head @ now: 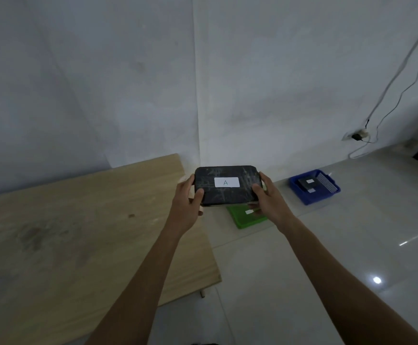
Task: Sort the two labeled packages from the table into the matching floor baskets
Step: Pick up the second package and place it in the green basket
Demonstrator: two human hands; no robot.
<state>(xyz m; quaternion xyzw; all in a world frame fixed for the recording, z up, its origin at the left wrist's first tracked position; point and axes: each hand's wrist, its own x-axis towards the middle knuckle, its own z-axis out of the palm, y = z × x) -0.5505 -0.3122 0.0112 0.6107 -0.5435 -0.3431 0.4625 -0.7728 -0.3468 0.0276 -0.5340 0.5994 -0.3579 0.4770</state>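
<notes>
Gripping one black package (228,186) by its short ends, the left hand (187,204) and right hand (267,199) each curl fingers and thumb tight around an edge, holding it in the air just past the far corner of the wooden table (78,232). One white label (227,182) on it reads "A". Two baskets sit on the floor beyond the table: one green basket (242,219) directly under the package, one blue basket (313,186) farther right, holding one dark package (307,184).

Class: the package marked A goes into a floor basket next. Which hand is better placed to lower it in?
Right hand, probably: the green basket lies directly beneath it.
</notes>
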